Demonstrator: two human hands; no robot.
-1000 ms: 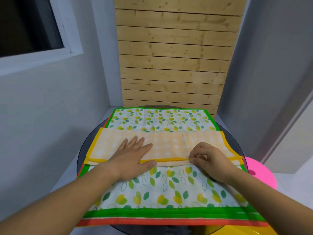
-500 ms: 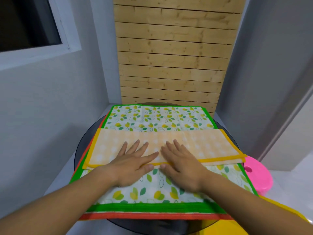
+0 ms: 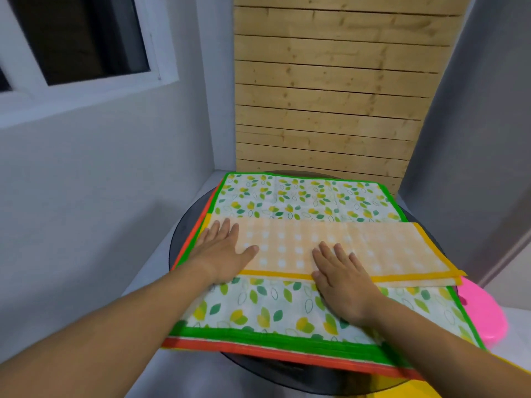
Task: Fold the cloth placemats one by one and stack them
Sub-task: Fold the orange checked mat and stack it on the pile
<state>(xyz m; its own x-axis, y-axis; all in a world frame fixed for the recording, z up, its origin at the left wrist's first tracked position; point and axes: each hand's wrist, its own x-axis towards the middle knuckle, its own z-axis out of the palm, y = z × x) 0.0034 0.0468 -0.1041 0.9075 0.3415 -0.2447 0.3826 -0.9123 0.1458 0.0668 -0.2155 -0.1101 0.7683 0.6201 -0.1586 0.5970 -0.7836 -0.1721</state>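
The folded orange checked placemat (image 3: pixel 373 248) runs left to right — left hand (image 3: pixel 224 251) flat on its left end, right hand (image 3: pixel 342 274) flat near the middle, fingers straight, gripping nothing.

Medium-bright, soft even indoor light with a cool cast; the window (image 3: pixel 80 38) pane reads dark, and shadows are faint, just a thin dark band under the near edge of the green-bordered placemat (image 3: pixel 287 311). The dark table (image 3: pixel 184 239) gives only a dull, weak reflection. Wide-angle bend at the edges: window frame and walls curve, the left forearm (image 3: pixel 100 340) is stretched large in the lower corner. Whole frame is slightly soft and smeary.
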